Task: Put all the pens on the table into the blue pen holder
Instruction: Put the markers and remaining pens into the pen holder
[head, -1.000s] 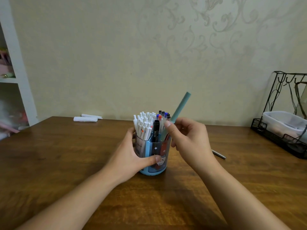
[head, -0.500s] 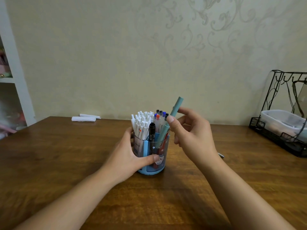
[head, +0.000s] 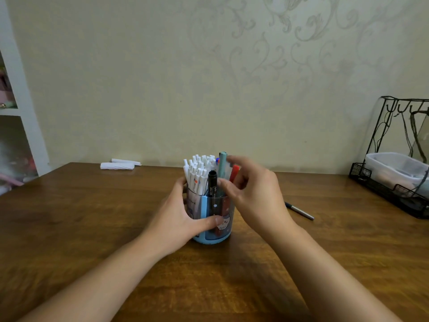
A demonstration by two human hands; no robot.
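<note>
The blue pen holder point(head: 204, 238) stands in the middle of the wooden table point(head: 92, 217), packed with several white pens point(head: 197, 173), a black marker point(head: 212, 184) and a red pen point(head: 235, 173). My left hand point(head: 178, 219) grips the holder's left side, thumb across its front. A teal pen point(head: 223, 163) stands upright in the holder. My right hand point(head: 253, 194) hovers at that pen's right, its blurred fingers spread loosely around the top with no clear pinch. One dark and silver pen point(head: 300, 211) lies on the table behind my right wrist.
Two white rolled objects point(head: 118, 165) lie at the table's back edge on the left. A black wire rack point(head: 392, 194) holding a clear plastic box point(head: 399, 170) sits at the right edge. A white shelf unit point(head: 21, 101) stands to the far left.
The teal pen went from tilted and raised in my right hand to upright and deep in the holder. My right fingers loosened around it. My left hand stayed on the holder.
</note>
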